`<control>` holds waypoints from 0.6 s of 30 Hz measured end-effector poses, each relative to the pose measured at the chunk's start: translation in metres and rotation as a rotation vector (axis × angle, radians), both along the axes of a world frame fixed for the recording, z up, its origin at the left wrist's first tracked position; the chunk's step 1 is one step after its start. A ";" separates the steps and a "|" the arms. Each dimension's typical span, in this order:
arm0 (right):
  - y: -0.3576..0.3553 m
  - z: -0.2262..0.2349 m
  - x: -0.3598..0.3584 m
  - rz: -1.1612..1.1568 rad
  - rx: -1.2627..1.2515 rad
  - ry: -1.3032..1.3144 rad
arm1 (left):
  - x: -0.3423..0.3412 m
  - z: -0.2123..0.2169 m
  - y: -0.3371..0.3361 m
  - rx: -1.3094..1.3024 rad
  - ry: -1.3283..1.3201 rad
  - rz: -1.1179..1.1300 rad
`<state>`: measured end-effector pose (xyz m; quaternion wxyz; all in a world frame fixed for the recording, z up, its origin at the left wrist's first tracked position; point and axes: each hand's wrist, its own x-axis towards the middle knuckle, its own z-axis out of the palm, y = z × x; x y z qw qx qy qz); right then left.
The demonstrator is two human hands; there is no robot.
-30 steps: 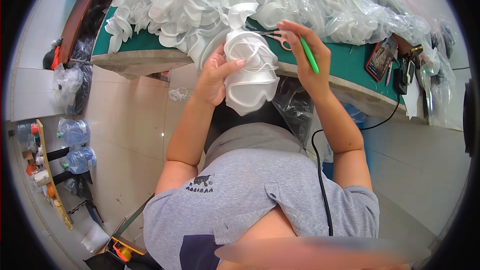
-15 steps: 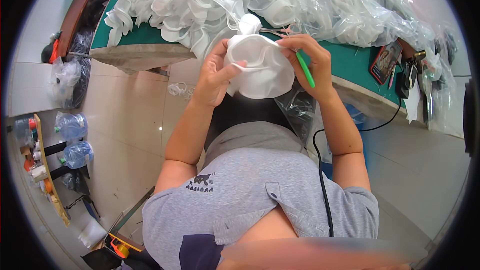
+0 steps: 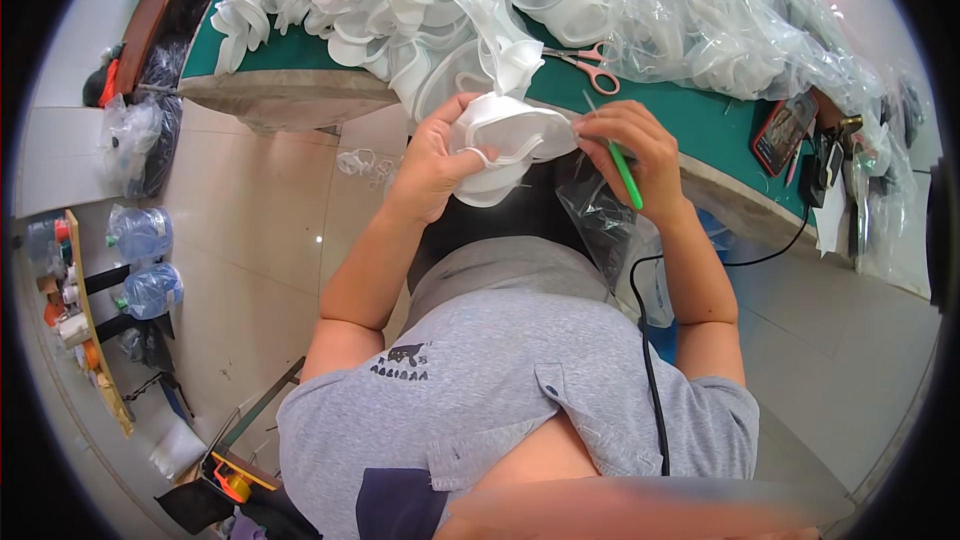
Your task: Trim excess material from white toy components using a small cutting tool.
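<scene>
My left hand (image 3: 437,162) grips a white, soft-looking cup-shaped piece (image 3: 480,188) by its left side, thumb over the curled rim. It hangs just off the table's front edge, above my lap. My right hand (image 3: 640,155) is closed at the piece's right end, its fingertips touching or very near the rim. In that same hand is a slim green-handled tool (image 3: 625,178) with a thin tip pointing up past the fingers; its exact kind is unclear. Another white piece (image 3: 518,62) from the heap lies just beyond the held one.
A heap of white cup-shaped pieces (image 3: 400,0) and clear plastic bags (image 3: 700,20) cover the green table (image 3: 725,130). Pink-handled scissors (image 3: 597,72) lie near its front edge. At right are a phone (image 3: 780,135) and a black cable (image 3: 640,330) running to my chest.
Both hands have come slightly lower with the white piece. It is now tilted and looks narrower. My right hand has moved a little right and down, and the scissors show more fully.
</scene>
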<state>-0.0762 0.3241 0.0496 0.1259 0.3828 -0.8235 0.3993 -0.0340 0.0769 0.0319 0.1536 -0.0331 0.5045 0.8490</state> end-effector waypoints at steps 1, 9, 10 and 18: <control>0.000 0.002 -0.002 0.002 0.000 -0.002 | 0.000 0.000 0.000 0.000 -0.002 0.002; -0.017 0.028 -0.021 -0.098 -0.220 -0.332 | 0.004 -0.001 -0.001 0.039 -0.026 0.046; -0.019 0.030 -0.020 -0.149 -0.152 -0.472 | 0.004 -0.003 -0.003 0.039 -0.027 0.045; -0.019 0.025 -0.039 -0.375 0.341 -0.209 | 0.003 -0.022 -0.028 0.484 -0.251 -0.053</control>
